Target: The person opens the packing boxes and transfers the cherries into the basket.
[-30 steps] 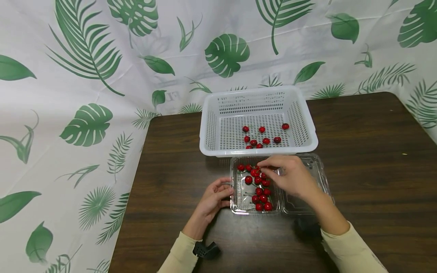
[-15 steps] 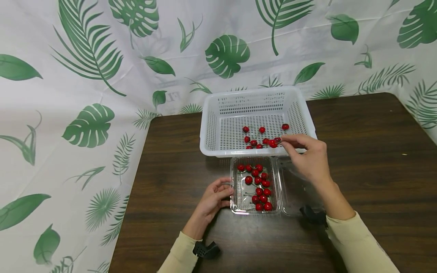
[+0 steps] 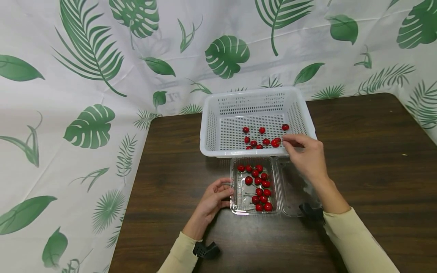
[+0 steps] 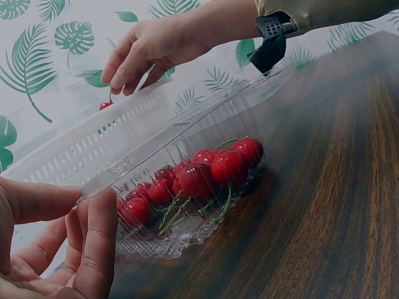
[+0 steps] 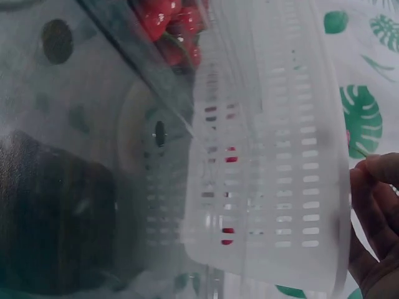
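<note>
My right hand [image 3: 308, 157] pinches a cherry [image 3: 275, 143] by its stem, over the front right of the white plastic basket [image 3: 218, 152]. In the left wrist view that cherry [image 4: 105, 106] hangs under the fingertips, at the basket's rim. My left hand [image 3: 209, 203] grips the left rim of a clear plastic clamshell box [image 3: 241, 206] between thumb and fingers. Inside the box, several red cherries [image 3: 263, 199] with green stems lie mostly toward the right side. More cherries [image 3: 246, 129] are scattered on the basket's perforated floor.
The box's clear lid [image 3: 293, 197] lies folded open to the right, beneath my right forearm. Directly behind the box stands the basket, on a dark wooden table [image 3: 170, 163]. A leaf-printed white cloth [image 3: 184, 57] hangs behind the table.
My right hand has moved from over the box back and right to the basket, carrying a cherry by its stem, then slightly lower there. My left hand has stayed on the box.
</note>
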A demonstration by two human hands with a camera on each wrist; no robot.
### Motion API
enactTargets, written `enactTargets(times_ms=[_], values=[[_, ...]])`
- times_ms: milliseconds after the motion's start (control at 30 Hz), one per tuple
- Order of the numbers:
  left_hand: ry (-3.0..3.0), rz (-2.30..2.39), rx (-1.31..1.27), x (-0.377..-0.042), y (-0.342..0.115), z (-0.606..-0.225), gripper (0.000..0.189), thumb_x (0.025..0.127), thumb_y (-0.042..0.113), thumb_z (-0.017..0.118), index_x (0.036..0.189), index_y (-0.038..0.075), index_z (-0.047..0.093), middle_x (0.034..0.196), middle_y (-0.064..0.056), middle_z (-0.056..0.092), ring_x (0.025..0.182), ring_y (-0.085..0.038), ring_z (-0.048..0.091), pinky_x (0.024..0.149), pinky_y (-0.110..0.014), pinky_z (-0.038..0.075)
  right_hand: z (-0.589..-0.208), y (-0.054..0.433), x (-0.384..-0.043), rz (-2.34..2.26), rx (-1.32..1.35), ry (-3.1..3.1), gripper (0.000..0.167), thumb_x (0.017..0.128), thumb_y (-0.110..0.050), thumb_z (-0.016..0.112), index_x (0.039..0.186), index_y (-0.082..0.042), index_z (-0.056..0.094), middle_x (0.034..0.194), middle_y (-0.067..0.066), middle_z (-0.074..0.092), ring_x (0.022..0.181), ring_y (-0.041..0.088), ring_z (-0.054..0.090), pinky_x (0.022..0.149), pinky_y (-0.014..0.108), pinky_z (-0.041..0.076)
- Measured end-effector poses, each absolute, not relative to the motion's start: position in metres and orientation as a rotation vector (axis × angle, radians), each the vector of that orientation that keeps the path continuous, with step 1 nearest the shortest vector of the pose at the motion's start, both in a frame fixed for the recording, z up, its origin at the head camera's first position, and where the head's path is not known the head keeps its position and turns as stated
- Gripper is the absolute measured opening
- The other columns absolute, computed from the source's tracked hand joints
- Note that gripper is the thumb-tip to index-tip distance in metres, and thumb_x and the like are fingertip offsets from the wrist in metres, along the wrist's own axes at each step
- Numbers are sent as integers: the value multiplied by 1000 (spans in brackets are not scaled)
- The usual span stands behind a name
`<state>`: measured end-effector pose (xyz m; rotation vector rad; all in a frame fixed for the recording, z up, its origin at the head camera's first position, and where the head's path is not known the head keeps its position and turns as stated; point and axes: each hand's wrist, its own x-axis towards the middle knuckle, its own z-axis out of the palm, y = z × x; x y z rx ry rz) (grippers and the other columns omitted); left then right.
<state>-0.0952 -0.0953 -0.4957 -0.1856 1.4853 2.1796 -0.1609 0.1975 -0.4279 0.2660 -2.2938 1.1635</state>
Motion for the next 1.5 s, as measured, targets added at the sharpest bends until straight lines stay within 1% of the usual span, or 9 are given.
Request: enactTargets(times_ms=[100,233,433,633,833,1100,1233,1333,1500], values=[[1490,2178,-186,-95,-95,-496,33,93,-5,59,124,1,52,90,-4,61,74,-14,60,60,-28,54,-430,197,-163,1147,256,-2323,18,82,2,76,99,-1,75,94,11,73,79,17,65,73,8,41],[1483,2184,-182,-95,-95,-496,33,92,-4,59,124,1,52,90,-3,61,73,-13,60,59,-27,54,-431,197,-165,1099,257,-2358,16,83,1,76,99,-1,76,93,12,73,80,22,66,71,10,40],[1463,2200,-183,-95,-95,-496,34,91,-2,65,122,3,53,90,-3,61,73,-14,61,58,-27,55,-434,197,-165,1062,250,-2411,18,84,-1,75,102,-5,76,94,9,73,81,22,66,67,17,41],[1470,2197,-182,-95,-96,-496,34,92,-3,62,124,2,52,90,-3,61,73,-14,61,58,-27,55,-435,197,-166,1016,276,-2427,16,85,-1,74,100,-5,76,94,9,73,81,22,66,66,29,45],[1470,2199,-178,-95,-96,-496,37,90,0,66,125,1,52,91,-3,61,72,-13,61,58,-26,55,-436,197,-167,995,283,-2429,16,84,-2,75,100,-5,77,93,9,73,79,21,65,63,28,43],[1458,2203,-180,-95,-96,-496,37,90,0,66,125,2,52,93,-5,61,73,-14,62,59,-27,55,-435,196,-164,1013,287,-2425,18,84,-1,75,101,-5,77,92,8,72,78,21,64,62,24,40],[1459,2204,-170,-96,-96,-496,38,89,1,67,125,1,52,94,-7,61,73,-14,61,59,-27,55,-433,196,-163,1015,307,-2407,18,83,0,76,100,-4,77,91,9,72,79,22,65,63,32,44],[1466,2197,-164,-96,-96,-497,37,90,0,65,124,0,52,94,-8,62,73,-14,61,59,-27,55,-430,195,-161,1018,323,-2399,18,83,0,76,100,-4,76,93,10,73,82,24,67,68,39,49],[1469,2189,-180,-96,-96,-497,37,91,-1,64,125,0,52,94,-6,62,74,-14,61,59,-27,55,-423,190,-152,1021,364,-2363,18,83,-1,76,100,-4,77,95,8,73,86,25,68,66,24,48]])
